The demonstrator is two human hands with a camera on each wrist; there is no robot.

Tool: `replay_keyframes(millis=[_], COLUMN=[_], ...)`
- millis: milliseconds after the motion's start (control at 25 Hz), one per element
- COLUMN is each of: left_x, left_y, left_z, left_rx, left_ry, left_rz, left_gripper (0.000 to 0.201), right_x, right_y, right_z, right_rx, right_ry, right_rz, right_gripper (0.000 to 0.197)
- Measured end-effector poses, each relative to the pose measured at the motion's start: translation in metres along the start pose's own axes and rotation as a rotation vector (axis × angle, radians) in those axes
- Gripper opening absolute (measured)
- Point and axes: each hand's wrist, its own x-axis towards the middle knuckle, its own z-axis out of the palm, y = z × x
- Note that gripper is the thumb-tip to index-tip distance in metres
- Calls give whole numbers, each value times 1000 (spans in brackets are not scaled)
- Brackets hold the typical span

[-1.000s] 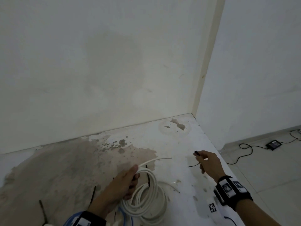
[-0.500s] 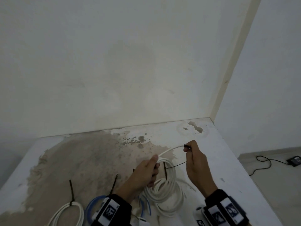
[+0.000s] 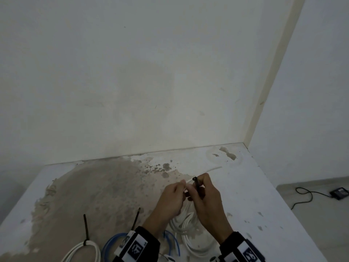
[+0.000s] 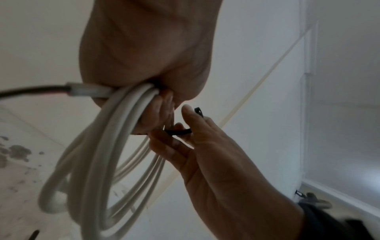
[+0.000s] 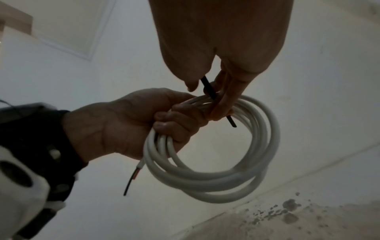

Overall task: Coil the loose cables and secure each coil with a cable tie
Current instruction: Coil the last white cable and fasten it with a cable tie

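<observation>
My left hand grips a coil of white cable and holds it up off the table; its loops hang below the fist. My right hand pinches a black cable tie, which lies across the top of the coil right beside the left fingers. The tie's tail end pokes out below the right fingers. The cable's stripped end shows dark inner wires.
On the stained white table, a tied white coil and a tied blue coil lie near me at left, black tie tails sticking up. A wall stands behind; the table's right edge drops to a floor with a black adapter.
My right hand brought the black tie from out at the right over to the coil. My left hand lifted the coil, and the two hands now meet.
</observation>
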Motion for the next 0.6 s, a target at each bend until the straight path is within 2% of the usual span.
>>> replay_keyframes(millis=[160, 280, 360, 440, 600], left_x=[-1, 1, 0, -3, -12], left_y=[3, 2, 0, 1, 7], left_z=[-8, -10, -12, -16, -24], left_rx=[-64, 9, -9, -66, -291], left_ry=[-18, 4, 15, 7, -105], left_rz=[-37, 31, 64, 48, -111], left_gripper=[35, 37, 34, 30, 35], right_x=[-6, -7, -4, -2, -6], right_y=[-3, -8, -12, -14, -12], right_z=[-2, -8, -13, -18, -17], right_rx=[-150, -319, -294, -250, -149], right_ry=[-54, -59, -78, -80, -20], right_rz=[-109, -183, -207, -226, -282], right_gripper=[8, 16, 8, 9, 8])
